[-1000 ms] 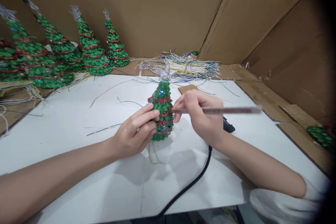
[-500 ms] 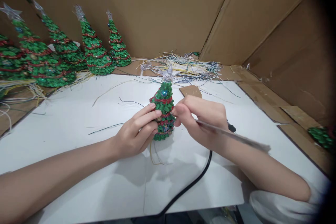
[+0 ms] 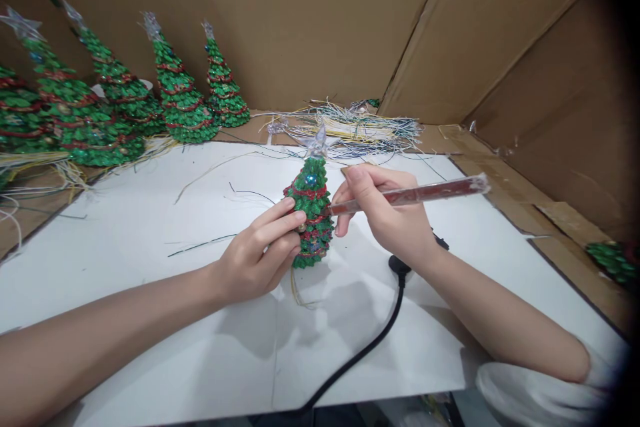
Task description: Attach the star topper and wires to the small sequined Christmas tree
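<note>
A small green Christmas tree figurine (image 3: 315, 203) with red garlands and a clear star (image 3: 319, 143) on top stands upright at the middle of the white board. My left hand (image 3: 265, 243) is closed around its left side, fingers across the front. From the right, my right hand (image 3: 383, 210) pinches a slim flat tool with a reddish-brown handle (image 3: 435, 191), wrapped in something clear. The tool's narrow end meets the tree's right side at a red garland; its exact kind I cannot make out. Thin yellowish wires (image 3: 298, 293) come out below the tree's base.
Several similar trees (image 3: 183, 93) stand at the back left. A heap of thin wires (image 3: 360, 125) lies along the back edge. A black cable (image 3: 357, 353) with a plug crosses the board beneath my right arm. Cardboard walls (image 3: 320, 27) enclose the back and right.
My right hand has turned the tool: its handle end has swung up from low right to high right, showing its reddish flat face. The tree has shifted very slightly left, still in my left hand.
</note>
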A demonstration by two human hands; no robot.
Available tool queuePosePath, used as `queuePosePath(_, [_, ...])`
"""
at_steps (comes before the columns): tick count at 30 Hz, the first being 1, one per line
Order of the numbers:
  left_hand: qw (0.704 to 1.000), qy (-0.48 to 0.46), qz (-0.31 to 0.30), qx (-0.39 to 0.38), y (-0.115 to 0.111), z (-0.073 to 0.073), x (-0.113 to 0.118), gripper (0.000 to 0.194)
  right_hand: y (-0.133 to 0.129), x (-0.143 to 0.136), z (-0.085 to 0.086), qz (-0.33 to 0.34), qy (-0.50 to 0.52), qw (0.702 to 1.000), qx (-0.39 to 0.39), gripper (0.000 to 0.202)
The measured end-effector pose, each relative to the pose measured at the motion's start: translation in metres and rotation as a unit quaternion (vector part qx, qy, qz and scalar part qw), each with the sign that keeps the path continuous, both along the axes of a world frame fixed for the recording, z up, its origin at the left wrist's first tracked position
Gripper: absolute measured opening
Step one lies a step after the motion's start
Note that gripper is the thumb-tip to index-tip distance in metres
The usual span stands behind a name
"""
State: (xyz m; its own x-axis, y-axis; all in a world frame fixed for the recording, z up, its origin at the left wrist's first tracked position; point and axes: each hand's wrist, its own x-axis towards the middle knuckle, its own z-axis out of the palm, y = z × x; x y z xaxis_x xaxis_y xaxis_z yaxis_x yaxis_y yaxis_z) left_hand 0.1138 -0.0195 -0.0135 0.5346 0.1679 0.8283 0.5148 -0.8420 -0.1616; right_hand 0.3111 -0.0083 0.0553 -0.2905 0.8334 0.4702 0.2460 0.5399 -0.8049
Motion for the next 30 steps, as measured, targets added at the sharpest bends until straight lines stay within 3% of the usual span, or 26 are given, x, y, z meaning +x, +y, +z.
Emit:
queuePosePath(6, [1.000,-0.006,-0.018,-0.006,0.001,-0.001,0.000,0.014,0.004,-0.001,-0.001,0.001,0.022,0.996,-0.085,0.045])
queuePosePath(9, [1.000,-0.003,-0.014,-0.013,0.001,-0.002,0.000,0.015,0.001,-0.002,-0.001,-0.023,0.013,0.997,-0.072,0.048])
queuePosePath(11, [1.000,-0.002,-0.011,-0.016,0.001,-0.002,-0.001,0.015,-0.004,-0.002,-0.002,-0.046,-0.007,0.999,0.005,0.045])
queuePosePath(13, [1.000,-0.003,-0.010,-0.018,0.001,-0.001,-0.001,0.015,-0.010,-0.001,-0.003,-0.063,-0.057,0.988,0.131,0.039])
queuePosePath(16, [1.000,-0.005,-0.010,-0.019,0.001,-0.001,-0.001,0.016,-0.016,0.002,-0.005,-0.060,-0.172,0.932,0.313,0.033])
queuePosePath(18, [1.000,-0.006,-0.009,-0.019,0.001,-0.001,-0.001,0.017,-0.017,0.003,-0.006,-0.044,-0.225,0.895,0.383,0.033])
queuePosePath(30, [1.000,-0.007,-0.019,-0.024,0.002,-0.005,-0.002,0.016,-0.015,0.002,-0.010,0.034,-0.289,0.804,0.518,0.034])
